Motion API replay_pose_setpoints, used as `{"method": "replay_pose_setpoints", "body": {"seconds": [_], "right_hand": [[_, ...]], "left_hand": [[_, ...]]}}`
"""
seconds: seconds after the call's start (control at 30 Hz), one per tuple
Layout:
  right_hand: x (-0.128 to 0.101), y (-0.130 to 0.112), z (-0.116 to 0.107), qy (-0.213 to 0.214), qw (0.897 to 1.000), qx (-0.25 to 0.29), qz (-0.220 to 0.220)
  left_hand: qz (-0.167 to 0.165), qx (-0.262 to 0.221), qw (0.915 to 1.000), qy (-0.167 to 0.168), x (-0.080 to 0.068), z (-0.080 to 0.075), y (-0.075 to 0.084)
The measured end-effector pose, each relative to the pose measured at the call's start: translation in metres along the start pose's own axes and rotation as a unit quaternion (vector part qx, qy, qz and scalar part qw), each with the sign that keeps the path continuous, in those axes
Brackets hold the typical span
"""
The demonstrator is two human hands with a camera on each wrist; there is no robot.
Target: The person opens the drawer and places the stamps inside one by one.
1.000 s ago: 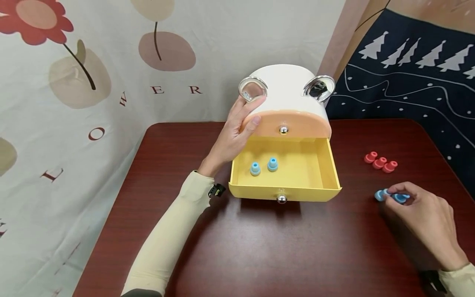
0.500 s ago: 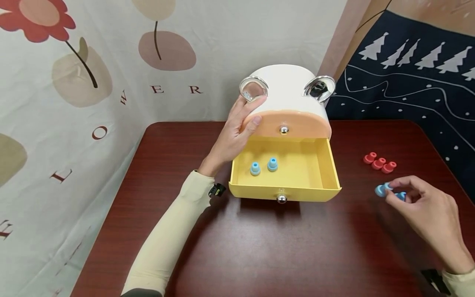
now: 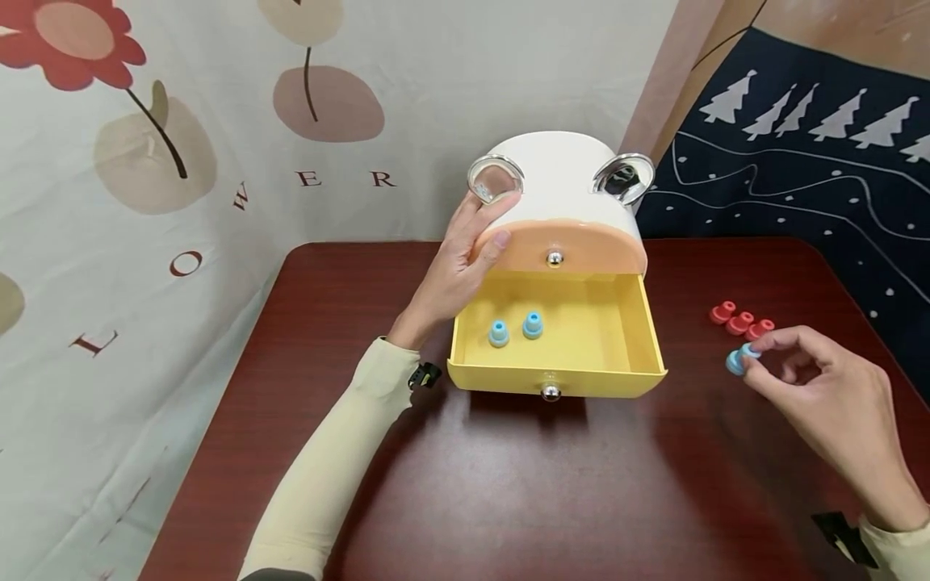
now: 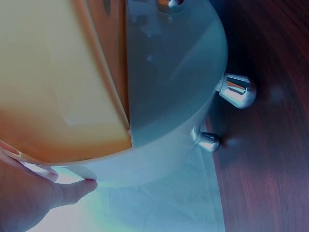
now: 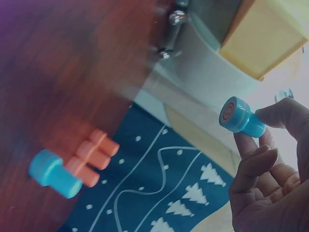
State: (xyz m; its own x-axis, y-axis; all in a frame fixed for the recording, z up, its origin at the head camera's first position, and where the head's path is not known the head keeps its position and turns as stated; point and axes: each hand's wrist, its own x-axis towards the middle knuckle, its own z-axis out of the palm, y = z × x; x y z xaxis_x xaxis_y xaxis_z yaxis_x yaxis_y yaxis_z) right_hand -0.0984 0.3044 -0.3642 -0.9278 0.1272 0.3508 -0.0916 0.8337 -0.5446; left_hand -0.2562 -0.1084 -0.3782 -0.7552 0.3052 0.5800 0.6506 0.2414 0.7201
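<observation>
A small white storage box [image 3: 555,173] stands at the back of the dark red table [image 3: 508,484]. Its peach top drawer [image 3: 581,246] is closed and its yellow lower drawer [image 3: 617,323] is pulled out. Two blue pegs [image 3: 498,332] [image 3: 533,324] stand in the yellow drawer. My left hand [image 3: 479,234] grips the box's left front corner, thumb on the peach front; the left wrist view shows that hand [image 4: 43,193] against the box [image 4: 169,96]. My right hand [image 3: 756,355] pinches a blue peg [image 3: 736,361] [image 5: 239,116] lifted off the table, right of the drawer.
Three red pegs [image 3: 741,323] lie in a row near the table's right edge, just behind my right hand. Another blue peg [image 5: 53,174] lies on the table beside the red pegs [image 5: 94,154]. A flowered cloth [image 3: 145,242] hangs on the left and a dark tree-patterned cloth [image 3: 799,161] on the right.
My right hand has pinched one blue peg from the pair on the table and lifted it up and slightly left. The left hand has stayed on the box.
</observation>
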Motion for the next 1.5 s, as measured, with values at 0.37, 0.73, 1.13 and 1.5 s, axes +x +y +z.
{"method": "replay_pose_setpoints", "body": {"seconds": [0.37, 0.73, 1.13, 1.5], "right_hand": [[0.008, -0.044, 0.002, 0.028, 0.995, 0.091, -0.016], [0.02, -0.077, 0.021, -0.001, 0.983, 0.164, -0.076], [0.032, -0.108, 0.045, -0.08, 0.974, 0.146, -0.151], [0.04, -0.129, 0.064, -0.15, 0.962, 0.129, -0.19]], "left_hand": [[0.007, -0.002, 1.0, 0.003, 0.0, 0.001, 0.0], [-0.005, -0.006, 1.0, -0.003, -0.001, 0.0, 0.002], [0.001, -0.001, 1.0, -0.002, -0.001, 0.0, 0.002], [0.018, 0.003, 0.9998, 0.0, -0.001, 0.0, 0.002]]}}
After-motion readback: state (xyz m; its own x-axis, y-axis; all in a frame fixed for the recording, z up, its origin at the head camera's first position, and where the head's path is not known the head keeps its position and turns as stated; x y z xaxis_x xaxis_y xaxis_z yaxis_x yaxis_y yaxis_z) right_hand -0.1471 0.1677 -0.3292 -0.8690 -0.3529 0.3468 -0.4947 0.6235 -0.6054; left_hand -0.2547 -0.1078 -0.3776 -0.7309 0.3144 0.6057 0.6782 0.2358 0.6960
